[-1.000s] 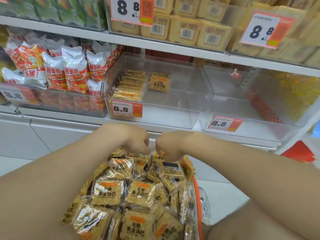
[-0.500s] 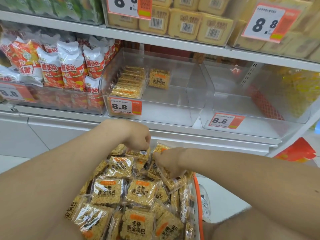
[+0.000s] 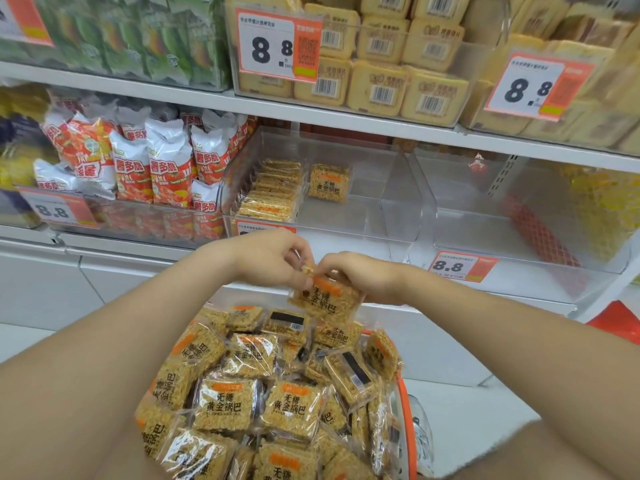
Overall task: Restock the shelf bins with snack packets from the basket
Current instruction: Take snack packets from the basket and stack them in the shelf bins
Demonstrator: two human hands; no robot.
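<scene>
Both hands meet over the basket (image 3: 403, 410) – only its orange rim shows, at the right, the rest buried under a heaped pile (image 3: 256, 393) of golden rice-crisp packets in clear wrap with orange labels. The left hand (image 3: 273, 261) pinches the top left corner of one packet (image 3: 322, 303) between thumb and fingertips. The right hand (image 3: 360, 278) curls its fingers over the same packet's top edge from the other side. The packet hangs label toward the camera, slightly tilted, just above the far end of the pile; whether its lower edge touches the packets below, cannot tell. Behind the hands, on the lower shelf, a clear middle bin (image 3: 363, 223) holds a row of the same packets (image 3: 273, 192) standing on edge along its left wall, with a single packet (image 3: 329, 183) upright just beside them. To its right sits a second clear bin (image 3: 502, 230) with an 8.8 price tag (image 3: 457, 266) on its front. Left of the middle bin – red-and-white snack bags (image 3: 152, 168), packed upright. On the shelf above, stacked yellow packs (image 3: 381, 81) with barcodes facing out
</scene>
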